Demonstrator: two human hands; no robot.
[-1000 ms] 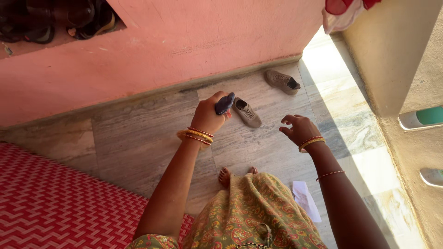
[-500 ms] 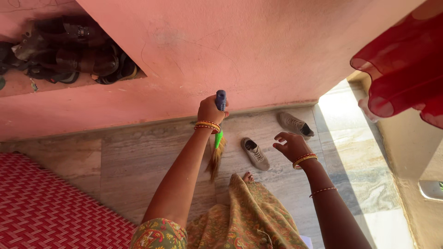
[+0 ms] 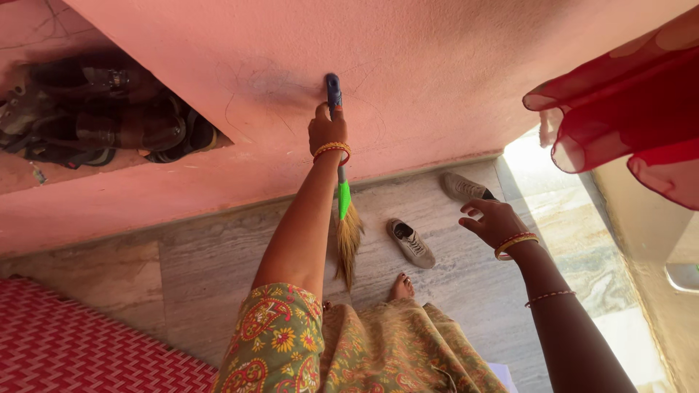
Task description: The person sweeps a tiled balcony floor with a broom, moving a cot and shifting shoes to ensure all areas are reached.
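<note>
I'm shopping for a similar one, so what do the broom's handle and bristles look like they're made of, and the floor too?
The broom in the left hand has a smooth blue and green handle, probably plastic. Its tan, wispy bristles look like dried grass. The floor is grey veined slabs with a slight sheen, likely polished stone.

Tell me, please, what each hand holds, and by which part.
The left hand holds a broom by the top of its blue handle, bristles hanging down. The right hand is open and holds nothing.

My left hand (image 3: 326, 129) and arm cover part of the broom (image 3: 348, 231) handle. The red cloth (image 3: 626, 109) and red mat (image 3: 80, 346) run off frame; recessed shoes (image 3: 109, 120) stay shadowed, uncountable.
</note>
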